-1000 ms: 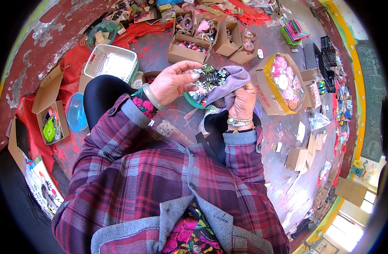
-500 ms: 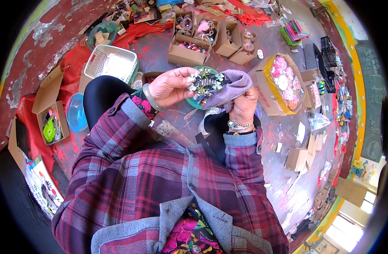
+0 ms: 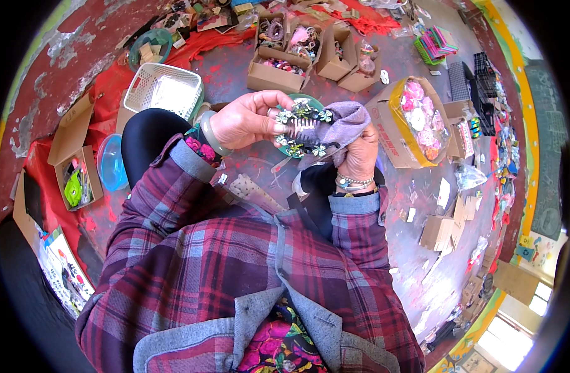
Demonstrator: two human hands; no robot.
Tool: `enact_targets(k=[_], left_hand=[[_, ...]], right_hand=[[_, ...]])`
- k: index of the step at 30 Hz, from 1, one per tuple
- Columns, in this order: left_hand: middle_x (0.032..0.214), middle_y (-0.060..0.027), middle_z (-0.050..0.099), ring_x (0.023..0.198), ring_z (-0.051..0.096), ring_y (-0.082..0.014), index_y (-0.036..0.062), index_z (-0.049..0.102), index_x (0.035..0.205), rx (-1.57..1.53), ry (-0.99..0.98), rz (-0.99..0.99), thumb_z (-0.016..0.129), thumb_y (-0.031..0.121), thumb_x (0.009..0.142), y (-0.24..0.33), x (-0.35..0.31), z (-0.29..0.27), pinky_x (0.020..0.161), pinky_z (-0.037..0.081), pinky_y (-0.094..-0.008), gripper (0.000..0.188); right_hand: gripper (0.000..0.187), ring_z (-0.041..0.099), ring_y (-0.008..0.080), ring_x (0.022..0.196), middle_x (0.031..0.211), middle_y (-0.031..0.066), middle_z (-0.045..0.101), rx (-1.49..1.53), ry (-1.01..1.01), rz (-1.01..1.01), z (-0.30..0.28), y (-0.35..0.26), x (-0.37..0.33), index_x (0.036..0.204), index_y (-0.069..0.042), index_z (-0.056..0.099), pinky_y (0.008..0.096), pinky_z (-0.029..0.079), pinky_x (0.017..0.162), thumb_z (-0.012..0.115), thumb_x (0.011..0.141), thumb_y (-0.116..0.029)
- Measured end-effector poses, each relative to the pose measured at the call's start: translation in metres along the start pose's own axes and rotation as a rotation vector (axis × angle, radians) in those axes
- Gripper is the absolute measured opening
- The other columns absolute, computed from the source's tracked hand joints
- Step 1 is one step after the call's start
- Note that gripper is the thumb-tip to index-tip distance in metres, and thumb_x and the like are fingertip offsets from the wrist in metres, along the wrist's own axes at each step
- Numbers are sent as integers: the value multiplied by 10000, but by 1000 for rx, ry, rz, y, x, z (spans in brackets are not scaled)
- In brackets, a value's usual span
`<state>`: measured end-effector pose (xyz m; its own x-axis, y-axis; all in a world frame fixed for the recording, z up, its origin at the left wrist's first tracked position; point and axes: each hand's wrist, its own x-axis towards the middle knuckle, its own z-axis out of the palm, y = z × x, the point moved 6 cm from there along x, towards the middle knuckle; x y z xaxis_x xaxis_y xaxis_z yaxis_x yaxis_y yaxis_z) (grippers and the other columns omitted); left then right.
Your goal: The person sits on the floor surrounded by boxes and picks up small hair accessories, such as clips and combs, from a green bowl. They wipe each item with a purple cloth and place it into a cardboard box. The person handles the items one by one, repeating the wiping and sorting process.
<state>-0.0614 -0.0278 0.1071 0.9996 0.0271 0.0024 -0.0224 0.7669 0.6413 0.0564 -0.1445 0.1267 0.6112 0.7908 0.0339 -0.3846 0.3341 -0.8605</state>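
Over a round green bowl (image 3: 310, 99), the left hand (image 3: 244, 122) pinches a black toothed hair clip with pale flower ornaments (image 3: 306, 132) while the right hand (image 3: 359, 155) grips a greyish-purple cloth (image 3: 348, 120) at its other end, apparently wiping, which calls for steady pinching.

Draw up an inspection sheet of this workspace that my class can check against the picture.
Surface: floor grey, marked with red patches.
Job's things: flower-trimmed toothed clip held up beside mauve cloth.
Clutter: open cardboard boxes of mixed pieces ahead; white basket left; carton of pink and white flowers right.
Hands: left hand pinches the clip's left edge; right hand grips the cloth.
Cables: nothing seen.
Surroundings: peeling red wall left; dark green board far right.
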Motion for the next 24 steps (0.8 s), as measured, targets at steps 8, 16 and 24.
enact_targets(k=[8, 16, 24], left_hand=[[912, -93, 579, 854, 572, -155, 24, 432, 1073, 19, -89, 44, 517, -51, 792, 5, -1, 8, 728, 490, -274, 303], [911, -74, 576, 855, 563, -137, 20, 429, 1078, 213, -131, -65, 581, -73, 742, 9, -5, 13, 737, 472, -259, 380], [868, -36, 564, 763, 528, -96, 27, 389, 1164, 326, -82, -135, 580, -2, 741, 9, -6, 13, 670, 428, -206, 465]], right_hand=[[226, 596, 166, 776, 869, 92, 615, -11, 30, -5, -4, 5, 1, 924, 1, 577, 290, 506, 694, 611, 700, 4], [208, 606, 171, 736, 856, 103, 617, -55, 49, 19, -4, 6, 0, 918, 15, 570, 288, 517, 664, 585, 711, 10], [205, 600, 144, 747, 862, 75, 624, -24, 74, 47, -2, 5, 3, 901, 15, 601, 260, 497, 670, 568, 702, 52]])
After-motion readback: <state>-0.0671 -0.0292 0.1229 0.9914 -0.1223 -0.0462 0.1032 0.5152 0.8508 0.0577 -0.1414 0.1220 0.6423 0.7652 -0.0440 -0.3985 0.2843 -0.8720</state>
